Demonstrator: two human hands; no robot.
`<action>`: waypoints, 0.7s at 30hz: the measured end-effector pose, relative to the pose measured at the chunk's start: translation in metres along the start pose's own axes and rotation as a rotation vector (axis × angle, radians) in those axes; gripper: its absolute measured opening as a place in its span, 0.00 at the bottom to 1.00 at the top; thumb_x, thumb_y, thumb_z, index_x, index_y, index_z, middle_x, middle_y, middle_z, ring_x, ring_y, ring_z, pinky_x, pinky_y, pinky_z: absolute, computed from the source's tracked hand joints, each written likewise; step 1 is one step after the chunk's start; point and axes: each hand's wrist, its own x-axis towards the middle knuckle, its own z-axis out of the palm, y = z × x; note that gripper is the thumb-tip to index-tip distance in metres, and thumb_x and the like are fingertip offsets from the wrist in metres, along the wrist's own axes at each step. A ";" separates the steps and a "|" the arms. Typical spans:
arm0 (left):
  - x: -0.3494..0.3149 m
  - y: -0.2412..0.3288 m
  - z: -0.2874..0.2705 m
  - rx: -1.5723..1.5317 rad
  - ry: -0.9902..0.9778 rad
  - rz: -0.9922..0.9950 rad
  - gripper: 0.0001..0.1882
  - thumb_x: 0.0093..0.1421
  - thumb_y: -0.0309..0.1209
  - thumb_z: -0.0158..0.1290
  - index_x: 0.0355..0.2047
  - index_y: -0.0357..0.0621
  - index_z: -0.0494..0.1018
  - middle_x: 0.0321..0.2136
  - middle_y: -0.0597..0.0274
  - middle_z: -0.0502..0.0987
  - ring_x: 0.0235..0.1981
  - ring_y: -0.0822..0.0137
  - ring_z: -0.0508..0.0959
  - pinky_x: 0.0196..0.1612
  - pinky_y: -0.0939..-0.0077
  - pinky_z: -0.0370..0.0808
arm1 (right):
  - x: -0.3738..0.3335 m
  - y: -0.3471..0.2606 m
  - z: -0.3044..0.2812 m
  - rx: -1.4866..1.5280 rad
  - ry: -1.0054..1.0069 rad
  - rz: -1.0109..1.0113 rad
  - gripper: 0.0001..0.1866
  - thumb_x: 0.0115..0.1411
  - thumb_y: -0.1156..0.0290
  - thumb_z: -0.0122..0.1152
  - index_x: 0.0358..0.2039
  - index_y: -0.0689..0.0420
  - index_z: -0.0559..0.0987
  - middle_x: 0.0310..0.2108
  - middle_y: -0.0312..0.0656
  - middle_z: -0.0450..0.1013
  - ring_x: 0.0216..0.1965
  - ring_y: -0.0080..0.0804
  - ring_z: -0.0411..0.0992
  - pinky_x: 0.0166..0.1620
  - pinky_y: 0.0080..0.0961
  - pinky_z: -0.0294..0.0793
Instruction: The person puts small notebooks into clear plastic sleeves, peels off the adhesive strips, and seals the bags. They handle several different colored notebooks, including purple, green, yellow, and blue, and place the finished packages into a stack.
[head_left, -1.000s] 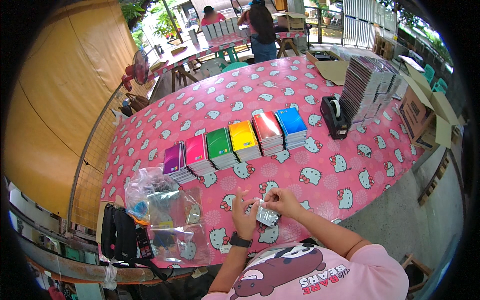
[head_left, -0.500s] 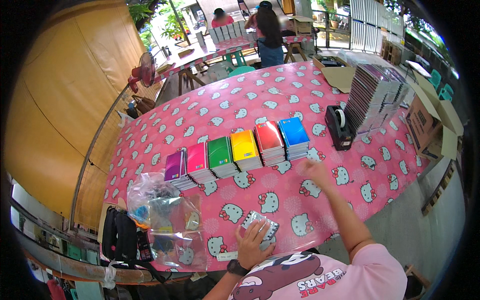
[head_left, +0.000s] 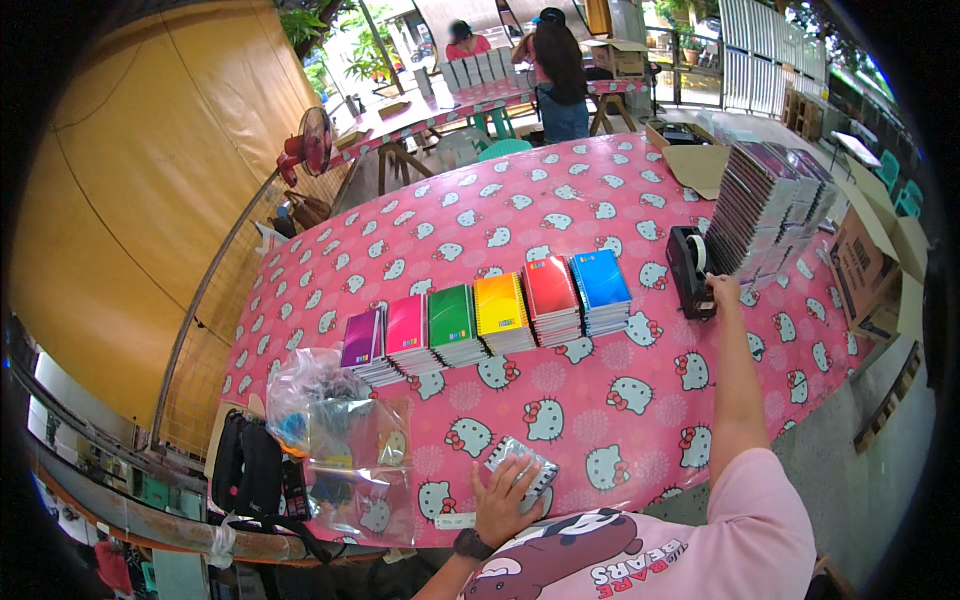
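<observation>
A small notebook pack (head_left: pixel 541 480) in clear, shiny wrap lies at the table's near edge, its dark spiral binding showing. My left hand (head_left: pixel 505 502) rests on top of it, fingers spread and flat. Farther out to the right stands a black tape dispenser (head_left: pixel 690 270) with a pale roll. My right hand (head_left: pixel 724 290) is at its near end, arm stretched out, fingertips pinched together. Whatever is between those fingertips is too small to see. Beyond the pack runs a row of notebook stacks, from the purple stack (head_left: pixel 362 340) to the blue stack (head_left: pixel 600 285).
Tall wrapped notebook piles (head_left: pixel 765 210) stand behind the dispenser, beside an open cardboard box (head_left: pixel 870 260). Clear plastic bags (head_left: pixel 360 460) and a black bag (head_left: pixel 245 465) lie at the near left. A red fan (head_left: pixel 308 145) is past the left edge. Two people are at a far table.
My right hand has moved out to the right, from near the blue stack to the tape dispenser. My left hand stays on the wrapped pack. The view has shifted slightly.
</observation>
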 end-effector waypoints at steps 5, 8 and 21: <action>-0.006 0.003 -0.006 0.032 -0.014 -0.035 0.32 0.46 0.42 0.59 0.53 0.55 0.65 0.53 0.66 0.64 0.58 0.63 0.61 0.59 0.41 0.40 | -0.066 0.003 0.008 0.160 0.225 -0.454 0.10 0.55 0.69 0.57 0.21 0.61 0.74 0.17 0.33 0.67 0.18 0.22 0.64 0.22 0.23 0.62; 0.004 0.006 -0.003 -0.037 0.004 0.010 0.32 0.46 0.41 0.59 0.53 0.54 0.65 0.53 0.65 0.64 0.57 0.62 0.61 0.60 0.41 0.40 | -0.071 0.060 -0.020 0.273 0.159 -0.193 0.08 0.56 0.71 0.55 0.22 0.59 0.73 0.18 0.31 0.67 0.18 0.20 0.63 0.21 0.19 0.60; 0.004 0.009 -0.019 -0.070 -0.058 -0.089 0.34 0.42 0.41 0.61 0.53 0.55 0.67 0.57 0.55 0.60 0.61 0.52 0.55 0.59 0.39 0.39 | -0.329 -0.254 0.033 0.147 -1.654 -0.686 0.11 0.53 0.65 0.62 0.26 0.60 0.74 0.21 0.33 0.70 0.24 0.21 0.69 0.27 0.24 0.68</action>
